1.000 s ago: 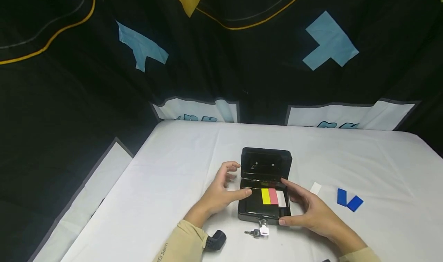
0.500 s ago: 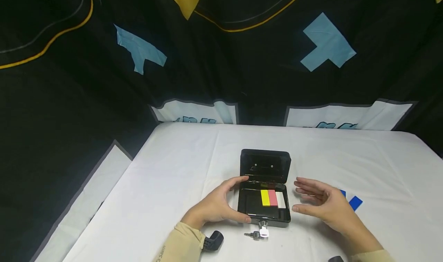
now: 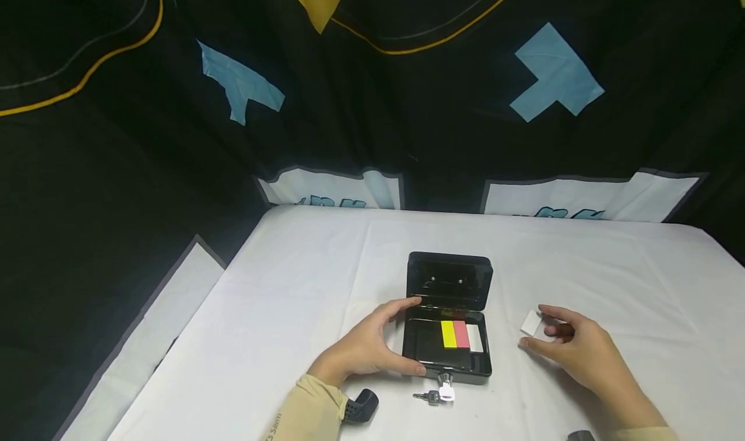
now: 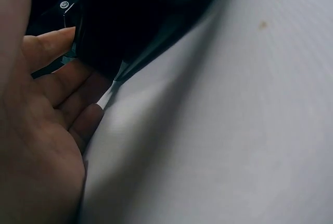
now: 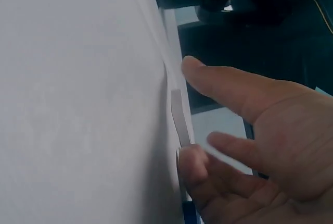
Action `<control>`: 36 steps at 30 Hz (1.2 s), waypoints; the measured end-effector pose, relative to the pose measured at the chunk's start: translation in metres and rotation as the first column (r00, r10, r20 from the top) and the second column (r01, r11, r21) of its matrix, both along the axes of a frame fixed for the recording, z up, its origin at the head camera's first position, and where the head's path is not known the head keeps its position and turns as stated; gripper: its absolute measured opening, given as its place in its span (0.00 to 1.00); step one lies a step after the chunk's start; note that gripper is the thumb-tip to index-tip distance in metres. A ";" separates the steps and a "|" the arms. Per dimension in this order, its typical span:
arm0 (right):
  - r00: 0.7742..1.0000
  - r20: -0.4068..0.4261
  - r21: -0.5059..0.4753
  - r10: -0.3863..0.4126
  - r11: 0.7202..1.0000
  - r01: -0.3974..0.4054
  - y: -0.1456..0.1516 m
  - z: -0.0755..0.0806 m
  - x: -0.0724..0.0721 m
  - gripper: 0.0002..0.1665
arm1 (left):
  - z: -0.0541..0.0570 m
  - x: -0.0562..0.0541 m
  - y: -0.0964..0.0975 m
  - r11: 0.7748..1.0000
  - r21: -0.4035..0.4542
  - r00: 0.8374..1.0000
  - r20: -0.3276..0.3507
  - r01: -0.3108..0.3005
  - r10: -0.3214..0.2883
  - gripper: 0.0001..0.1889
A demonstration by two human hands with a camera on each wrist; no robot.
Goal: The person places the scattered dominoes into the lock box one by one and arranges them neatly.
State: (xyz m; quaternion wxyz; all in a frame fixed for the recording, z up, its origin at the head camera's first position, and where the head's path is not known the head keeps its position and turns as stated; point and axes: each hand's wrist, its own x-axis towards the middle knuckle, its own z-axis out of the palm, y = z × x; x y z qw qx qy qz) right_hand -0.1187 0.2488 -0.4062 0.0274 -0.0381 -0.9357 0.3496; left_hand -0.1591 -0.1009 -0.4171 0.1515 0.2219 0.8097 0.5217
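A small black cash box (image 3: 467, 376) lies on the table with its lid (image 3: 449, 276) raised. Inside it, a yellow block (image 3: 449, 335), a pink block (image 3: 460, 334) and a white block (image 3: 475, 339) sit side by side. My left hand (image 3: 363, 349) holds the box by its left side, thumb at the front edge and forefinger near the hinge. To the right of the box, my right hand (image 3: 584, 358) is around a loose white block (image 3: 531, 322). In the right wrist view, the thumb stands apart from that block (image 5: 180, 117), while a fingertip is at its end.
Keys (image 3: 432, 397) hang at the box's front lock, one with a white head (image 3: 447, 392). A blue piece (image 5: 190, 212) shows at the bottom of the right wrist view. White cloth (image 3: 302, 266) covers the table, with a dark curtain (image 3: 407, 124) behind it.
My right hand has let go of the box's right side and moved right to the loose white block. My left thumb has shifted from inside the box to its front edge.
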 end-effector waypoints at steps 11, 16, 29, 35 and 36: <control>0.998 -0.059 0.129 0.027 0.991 -0.020 -0.013 -0.005 -0.002 0.32 | 0.000 0.001 0.002 0.999 -0.030 1.000 0.010 -0.015 0.015 0.54; 0.998 -0.059 0.099 -0.004 0.995 0.010 -0.016 -0.003 0.000 0.33 | 0.000 0.001 0.002 0.999 -0.037 1.000 0.008 -0.012 0.013 0.54; 0.982 -0.182 -0.075 0.049 0.995 -0.064 -0.043 0.012 0.006 0.28 | -0.001 0.000 0.001 1.000 -0.025 1.000 0.011 -0.009 0.009 0.53; 0.973 -0.172 -0.023 0.152 0.987 -0.158 -0.079 0.027 0.002 0.28 | 0.000 0.000 0.000 0.999 -0.036 1.000 -0.005 -0.006 0.006 0.54; 0.973 -0.160 -0.013 0.165 0.985 -0.169 -0.085 0.029 0.001 0.27 | 0.001 -0.001 0.000 0.999 -0.038 1.000 -0.009 -0.005 0.004 0.54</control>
